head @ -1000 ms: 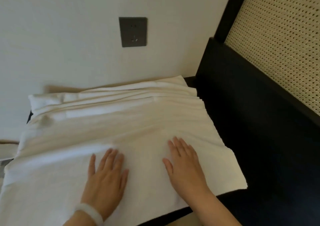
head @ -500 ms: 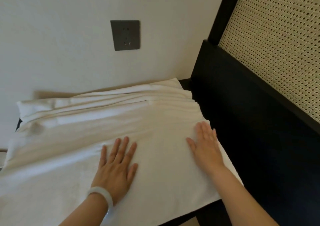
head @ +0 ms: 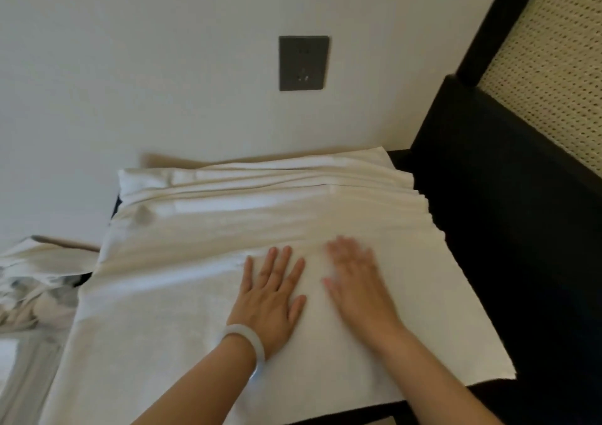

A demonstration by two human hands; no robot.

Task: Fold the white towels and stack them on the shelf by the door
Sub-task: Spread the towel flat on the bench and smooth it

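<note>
From the head view, the white towel (head: pixel 202 261) lies spread across a dark tabletop (head: pixel 400 160) and covers nearly all of it. Only a black corner at the far right and thin dark strips along the near and left edges show past the cloth. The far part of the towel is gathered into several long ridges that run side to side, close to the wall (head: pixel 130 66). The near part lies smoother and flatter, and its near right corner reaches the edge of the tabletop.

Both hands rest palm down on the smoother part of the towel, side by side and just apart, neither touching the other. The left hand (head: pixel 272 300) lies flat with its fingers straight and slightly spread, pointing toward the wall. A pale bracelet (head: pixel 247 340) circles its wrist. The right hand (head: pixel 355 291) also lies flat on the cloth with straight fingers; its outline is blurred, so finer detail cannot be made out. Neither hand grips or pinches the fabric.

A dark grey socket plate (head: pixel 303 63) sits on the wall above the towel. To the right, touching the tabletop's side, stands a black frame (head: pixel 505 229) with a woven cane panel (head: pixel 553 66) above it. At the left edge, lower than the tabletop, lies crumpled pale cloth (head: pixel 29 281).
</note>
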